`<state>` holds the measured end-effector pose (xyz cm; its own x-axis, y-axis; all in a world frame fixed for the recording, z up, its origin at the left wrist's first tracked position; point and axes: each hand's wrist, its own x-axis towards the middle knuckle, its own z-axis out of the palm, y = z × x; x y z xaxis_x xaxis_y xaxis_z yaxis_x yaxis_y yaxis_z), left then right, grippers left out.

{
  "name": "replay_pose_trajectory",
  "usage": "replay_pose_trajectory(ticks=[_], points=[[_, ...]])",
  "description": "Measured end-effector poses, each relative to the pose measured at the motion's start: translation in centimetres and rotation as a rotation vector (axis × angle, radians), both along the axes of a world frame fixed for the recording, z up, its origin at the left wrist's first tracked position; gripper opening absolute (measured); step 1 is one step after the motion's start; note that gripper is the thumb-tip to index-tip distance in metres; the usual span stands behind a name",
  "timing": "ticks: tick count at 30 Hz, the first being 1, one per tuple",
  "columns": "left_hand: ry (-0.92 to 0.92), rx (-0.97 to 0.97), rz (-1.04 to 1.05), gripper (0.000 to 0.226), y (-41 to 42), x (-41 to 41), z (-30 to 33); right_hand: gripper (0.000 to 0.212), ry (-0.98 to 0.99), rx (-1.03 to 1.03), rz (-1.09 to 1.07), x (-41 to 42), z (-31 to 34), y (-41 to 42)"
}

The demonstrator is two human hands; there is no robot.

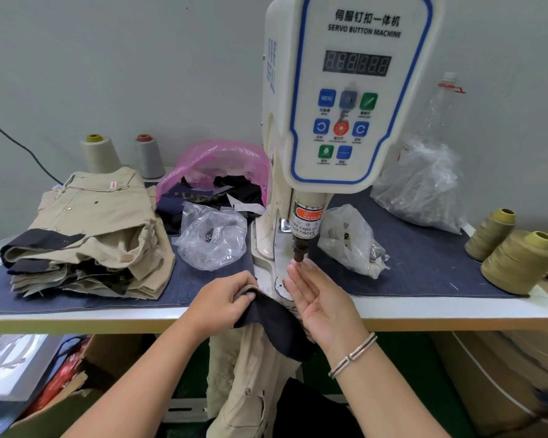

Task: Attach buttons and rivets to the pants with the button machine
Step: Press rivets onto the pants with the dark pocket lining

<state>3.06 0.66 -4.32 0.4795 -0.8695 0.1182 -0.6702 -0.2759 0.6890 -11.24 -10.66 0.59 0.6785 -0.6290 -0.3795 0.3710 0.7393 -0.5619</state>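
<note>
- Left hand (222,298) is curled round the dark waistband edge of the pants (253,358), thumb and fingers pinching the fabric just left of the die plate (282,287).
- The pants hang off the front edge of the table (424,308), khaki legs dropping below it, with the dark lining folded over on top between the two hands.
- Right hand (320,295) is up at the punch (299,252), palm turned to the left, fingers straight and close together, tips touching or just short of the punch's lower end; whether they hold a button I cannot tell.
- A bracelet (351,355) sits on the right wrist.
- The machine (355,90) stands over the middle of the table, its display showing no readable figure.
- Left of it, a stack (89,235) of khaki pants lies on the blue cloth (424,263).
- A clear bag (212,238) rests between stack and machine, a pink bag (215,162) behind it.
- A second clear bag (351,241) lies just right of the punch.
- Thread cones (516,260) stand at the right end, two more (102,153) at the back left.
</note>
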Motion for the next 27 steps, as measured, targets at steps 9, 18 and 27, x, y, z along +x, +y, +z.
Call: replay_pose_trajectory(ticks=[9,18,27], points=[[-0.002,-0.004,-0.005,0.026,0.1,0.0,0.0,0.020,0.062,-0.354,0.020,0.1,-0.2,-0.7],[0.001,0.000,-0.003,0.027,0.0,0.0,-0.1,0.024,0.060,-0.371,0.027,0.3,-0.1,-0.8],[0.013,0.002,-0.002,0.020,0.1,0.2,-0.2,0.025,0.036,-0.336,0.028,0.2,-0.1,-1.2]])
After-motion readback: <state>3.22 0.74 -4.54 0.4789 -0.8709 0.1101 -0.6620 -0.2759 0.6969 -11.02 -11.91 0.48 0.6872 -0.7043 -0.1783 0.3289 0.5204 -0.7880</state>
